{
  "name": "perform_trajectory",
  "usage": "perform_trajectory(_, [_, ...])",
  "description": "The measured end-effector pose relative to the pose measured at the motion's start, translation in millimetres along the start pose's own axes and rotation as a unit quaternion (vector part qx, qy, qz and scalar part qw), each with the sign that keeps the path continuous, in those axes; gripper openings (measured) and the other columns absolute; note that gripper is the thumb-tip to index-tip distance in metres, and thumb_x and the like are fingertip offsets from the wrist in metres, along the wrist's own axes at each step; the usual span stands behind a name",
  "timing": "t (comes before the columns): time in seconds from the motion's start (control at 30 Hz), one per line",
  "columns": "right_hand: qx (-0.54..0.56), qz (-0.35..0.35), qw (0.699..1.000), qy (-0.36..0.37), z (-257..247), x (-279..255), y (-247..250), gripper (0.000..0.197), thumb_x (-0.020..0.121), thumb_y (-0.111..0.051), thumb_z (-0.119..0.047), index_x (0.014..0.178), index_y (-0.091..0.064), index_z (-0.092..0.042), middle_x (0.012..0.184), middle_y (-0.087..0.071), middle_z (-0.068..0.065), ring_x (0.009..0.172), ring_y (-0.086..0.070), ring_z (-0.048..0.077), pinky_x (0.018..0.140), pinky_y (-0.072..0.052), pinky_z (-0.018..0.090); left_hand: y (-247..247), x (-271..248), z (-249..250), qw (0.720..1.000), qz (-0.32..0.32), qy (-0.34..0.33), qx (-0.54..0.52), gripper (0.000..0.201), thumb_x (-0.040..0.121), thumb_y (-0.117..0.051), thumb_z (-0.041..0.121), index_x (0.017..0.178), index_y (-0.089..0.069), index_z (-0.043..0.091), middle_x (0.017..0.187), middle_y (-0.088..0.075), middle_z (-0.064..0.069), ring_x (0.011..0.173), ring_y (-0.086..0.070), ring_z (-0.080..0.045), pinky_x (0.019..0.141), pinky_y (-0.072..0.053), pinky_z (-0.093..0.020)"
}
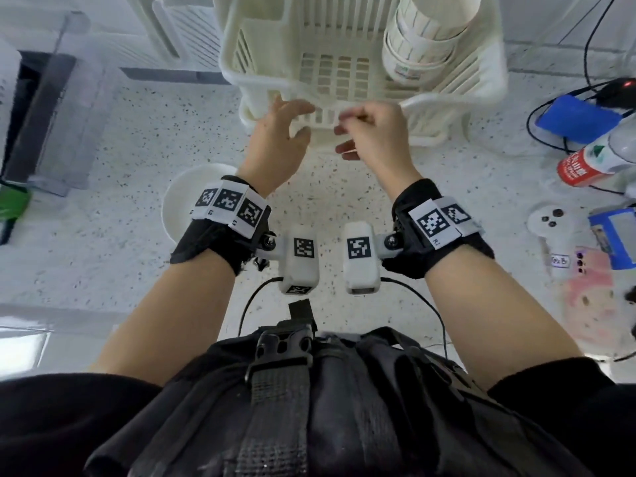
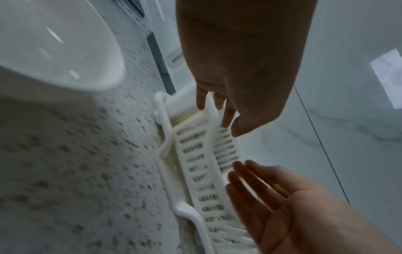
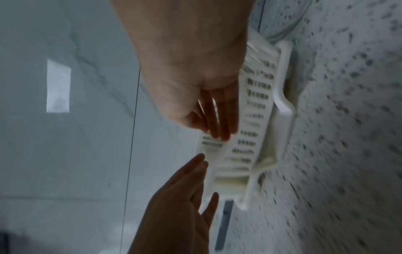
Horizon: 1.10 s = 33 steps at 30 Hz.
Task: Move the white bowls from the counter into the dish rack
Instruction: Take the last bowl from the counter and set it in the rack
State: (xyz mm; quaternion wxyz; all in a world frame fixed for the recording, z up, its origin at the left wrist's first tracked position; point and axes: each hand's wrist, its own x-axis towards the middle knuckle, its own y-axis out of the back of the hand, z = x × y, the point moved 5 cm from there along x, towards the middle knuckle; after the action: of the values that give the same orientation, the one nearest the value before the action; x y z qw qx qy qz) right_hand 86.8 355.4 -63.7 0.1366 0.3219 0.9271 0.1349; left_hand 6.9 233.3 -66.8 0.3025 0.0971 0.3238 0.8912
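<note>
A white slatted dish rack (image 1: 234, 63) stands at the back of the speckled counter, with a tilted stack of white bowls (image 1: 423, 39) in its right side. One white bowl (image 1: 182, 201) sits on the counter, partly hidden under my left wrist, and its rim also shows in the left wrist view (image 2: 54, 43). My left hand (image 1: 292, 118) hovers at the rack's front rim with spread fingers and holds nothing. My right hand (image 1: 358, 125) hangs beside it, loosely curled and empty. The wrist views show the rack (image 2: 195, 171) (image 3: 256, 106) just beyond both bare hands (image 2: 228, 103) (image 3: 215, 123).
A grey tray or sink edge (image 1: 44, 115) lies at the left. A second white drainer (image 1: 186, 29) stands at the back left. At the right are a blue pack (image 1: 578, 118) with cables, a red-labelled bottle (image 1: 585, 163) and a white controller (image 1: 550, 222).
</note>
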Motion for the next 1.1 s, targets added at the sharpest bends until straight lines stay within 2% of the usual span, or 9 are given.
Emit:
perform_trajectory(0.03, [-0.012,-0.042,0.999,-0.022,1,-10,-19,0.013,0.091,-0.054,-0.004,0.096,-0.066,-0.008,0.095,-0.072,0.013,0.058,-0.067,0.017,0.063,-0.059,0.034,11,-9,-12,1.0,0.004,0.013,-0.002,0.036,0.09,-0.047,0.007,0.125,-0.055,0.01,0.138,-0.05,-0.008,0.128,-0.043,-0.019,0.1,-0.028,-0.003])
perform_trajectory(0.13, [-0.078,-0.148,0.982,-0.085,8,-39,-74,0.018,0.089,-0.059,-0.011,0.107,-0.062,-0.008,0.109,-0.069,0.012,0.073,-0.07,0.02,0.066,-0.059,0.03,45,-37,-51,0.998,0.009,0.058,0.001,0.037,0.09,-0.045,0.009,0.125,-0.055,0.014,0.136,-0.052,-0.008,0.099,-0.048,-0.013,0.1,-0.037,-0.025])
perform_trajectory(0.27, [-0.16,-0.183,0.964,-0.112,18,-71,-129,0.047,0.09,-0.061,-0.018,0.133,-0.048,-0.005,0.131,-0.056,0.011,0.104,-0.063,0.026,0.082,-0.06,0.039,83,-69,-105,0.993,0.008,0.113,0.012,0.039,0.091,-0.042,0.008,0.127,-0.052,0.016,0.138,-0.05,-0.01,0.117,-0.05,-0.024,0.1,-0.043,-0.037])
perform_trajectory(0.5, [-0.114,-0.084,0.975,-0.169,39,-96,-175,0.065,0.087,-0.056,-0.005,0.143,-0.023,-0.011,0.134,-0.049,0.012,0.098,-0.06,0.028,0.068,-0.062,0.044,109,-110,-175,0.986,-0.014,0.165,0.024,0.048,0.089,-0.044,0.004,0.137,-0.041,0.009,0.143,-0.044,-0.013,0.132,-0.041,-0.027,0.107,-0.035,-0.037])
perform_trajectory(0.6, [-0.084,-0.092,0.972,-0.202,54,-100,-187,0.06,0.086,-0.05,0.001,0.141,-0.03,-0.012,0.138,-0.048,0.013,0.092,-0.068,0.033,0.061,-0.063,0.044,110,-121,-188,0.985,-0.045,0.168,0.014,0.048,0.091,-0.044,0.006,0.138,-0.038,0.01,0.144,-0.042,-0.013,0.132,-0.042,-0.028,0.11,-0.036,-0.039])
perform_trajectory(0.77, [-0.034,-0.03,0.972,-0.229,55,-102,-190,0.047,0.087,-0.04,0.006,0.132,-0.046,-0.005,0.131,-0.053,0.013,0.059,-0.059,0.018,0.074,-0.061,0.049,111,-130,-189,0.984,-0.087,0.155,-0.001,0.047,0.093,-0.041,0.007,0.14,-0.034,0.012,0.144,-0.045,-0.008,0.126,-0.05,-0.026,0.104,-0.04,-0.034])
perform_trajectory(0.93, [-0.015,0.003,0.977,-0.214,39,-103,-169,0.041,0.087,-0.037,0.01,0.124,-0.052,0.001,0.106,-0.049,0.007,0.055,-0.058,0.02,0.073,-0.061,0.05,115,-118,-168,0.989,-0.033,0.13,-0.064,0.043,0.099,-0.032,0.023,0.14,-0.032,0.012,0.141,-0.047,-0.012,0.127,-0.046,-0.025,0.099,-0.035,-0.028])
perform_trajectory(1.0, [0.002,0.011,0.98,-0.197,29,-100,-154,0.037,0.085,-0.039,0.01,0.118,-0.054,-0.002,0.108,-0.049,0.007,0.06,-0.059,0.021,0.071,-0.061,0.051,113,-109,-154,0.991,-0.014,0.091,-0.094,0.044,0.1,-0.029,0.03,0.14,-0.031,0.012,0.137,-0.049,-0.013,0.122,-0.049,-0.025,0.103,-0.04,-0.036])
perform_trajectory(1.1, [0.02,0.017,0.986,-0.163,10,-92,-123,0.031,0.084,-0.04,0.01,0.105,-0.053,-0.009,0.108,-0.05,0.005,0.067,-0.059,0.02,0.066,-0.062,0.048,112,-90,-131,0.989,0.039,0.034,-0.136,0.047,0.097,-0.028,0.04,0.134,-0.04,0.013,0.125,-0.057,-0.007,0.112,-0.057,-0.022,0.093,-0.051,-0.047])
